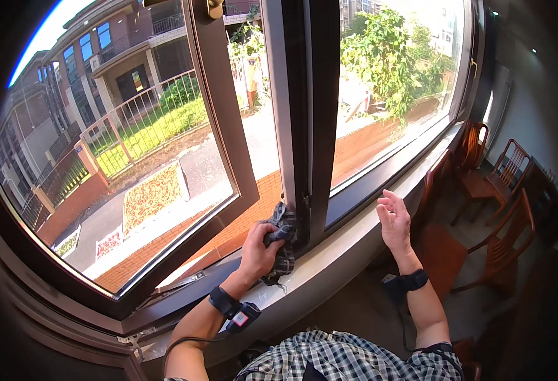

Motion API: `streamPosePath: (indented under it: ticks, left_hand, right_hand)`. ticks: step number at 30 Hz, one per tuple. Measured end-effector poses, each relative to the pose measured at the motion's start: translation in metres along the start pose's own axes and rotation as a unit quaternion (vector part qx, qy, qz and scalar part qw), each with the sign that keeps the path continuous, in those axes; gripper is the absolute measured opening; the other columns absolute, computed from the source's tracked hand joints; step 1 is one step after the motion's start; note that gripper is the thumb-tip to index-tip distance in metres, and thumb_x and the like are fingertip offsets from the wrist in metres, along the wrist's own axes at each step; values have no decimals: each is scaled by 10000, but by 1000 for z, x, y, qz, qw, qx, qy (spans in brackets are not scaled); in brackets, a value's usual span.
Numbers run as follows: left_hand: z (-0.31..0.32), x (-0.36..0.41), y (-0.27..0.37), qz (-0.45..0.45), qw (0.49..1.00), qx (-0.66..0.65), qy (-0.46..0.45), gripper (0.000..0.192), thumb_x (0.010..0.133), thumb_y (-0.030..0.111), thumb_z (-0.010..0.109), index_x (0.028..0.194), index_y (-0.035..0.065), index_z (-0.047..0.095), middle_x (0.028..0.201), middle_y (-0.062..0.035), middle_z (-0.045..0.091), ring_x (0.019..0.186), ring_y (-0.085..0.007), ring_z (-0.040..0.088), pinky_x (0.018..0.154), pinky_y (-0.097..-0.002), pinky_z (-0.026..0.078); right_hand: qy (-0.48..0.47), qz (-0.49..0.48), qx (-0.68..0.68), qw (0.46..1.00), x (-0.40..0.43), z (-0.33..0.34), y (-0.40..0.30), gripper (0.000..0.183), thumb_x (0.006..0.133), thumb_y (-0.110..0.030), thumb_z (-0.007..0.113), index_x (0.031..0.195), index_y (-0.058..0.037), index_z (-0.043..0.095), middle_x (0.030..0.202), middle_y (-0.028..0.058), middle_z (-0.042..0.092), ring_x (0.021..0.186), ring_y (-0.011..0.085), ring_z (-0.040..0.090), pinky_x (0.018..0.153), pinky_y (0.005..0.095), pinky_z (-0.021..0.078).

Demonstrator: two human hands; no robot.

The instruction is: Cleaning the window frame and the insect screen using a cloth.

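Observation:
My left hand (pixel 260 250) grips a dark checked cloth (pixel 283 228) in the lower corner of the window frame. The cloth bunches against the foot of the dark upright post (pixel 302 143), and its lower end hangs over the pale windowsill (pixel 340 247). To the left, an opened casement sash (pixel 229 105) with a brown frame swings away from the opening. My right hand (pixel 394 221) is raised above the sill, in front of the fixed pane's lower rail (pixel 369 195). It holds nothing, and its fingers are loosely curled and partly apart.
Wooden chairs (pixel 512 233) stand on the floor at the right, close to the sill. A metal hinge arm (pixel 181 283) joins the sash to the frame at lower left. Black wrist straps (pixel 225 301) with small boxes and cables sit on both forearms. Outside lies a paved yard.

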State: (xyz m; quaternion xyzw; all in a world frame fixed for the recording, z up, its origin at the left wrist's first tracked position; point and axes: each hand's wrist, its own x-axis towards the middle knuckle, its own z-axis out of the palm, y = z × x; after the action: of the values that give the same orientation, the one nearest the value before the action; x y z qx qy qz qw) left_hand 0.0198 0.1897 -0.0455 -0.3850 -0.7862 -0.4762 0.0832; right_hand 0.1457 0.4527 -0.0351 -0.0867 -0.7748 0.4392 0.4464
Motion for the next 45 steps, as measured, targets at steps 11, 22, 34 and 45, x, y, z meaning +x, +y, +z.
streamPosePath:
  ticks: [11,22,34,45]
  left_hand:
    - [23,49,26,171,959,148,173,482,678,119,616,1107,36,412,968,-227,411,846,-372,438,693,-414,393]
    - [-29,78,67,345,885,276,148,375,671,128,601,1031,157,498,1013,-182,380,841,-324,425,683,-392,349]
    - [-96,206,194,280,867,278,305,467,705,100,537,1155,167,432,988,-172,390,940,-326,404,774,-404,323]
    - [-178,256,207,226,796,310,468,426,742,169,528,1143,88,407,998,-151,457,950,-297,445,787,-406,343]
  right_hand:
    - [95,124,107,982,-22,-11,22,428,791,-255,561,1091,-2,391,698,3,485,586,34,451,466,142,373]
    - [23,140,143,979,-33,30,36,456,759,-278,603,1058,11,417,702,22,509,603,57,478,535,176,399]
    - [126,128,129,975,-56,-8,61,334,776,-222,581,1011,-31,440,637,-24,467,520,30,442,424,145,361]
    - [141,153,153,966,-46,-33,31,252,782,-86,547,1001,-11,448,658,-13,468,530,31,426,452,147,363]
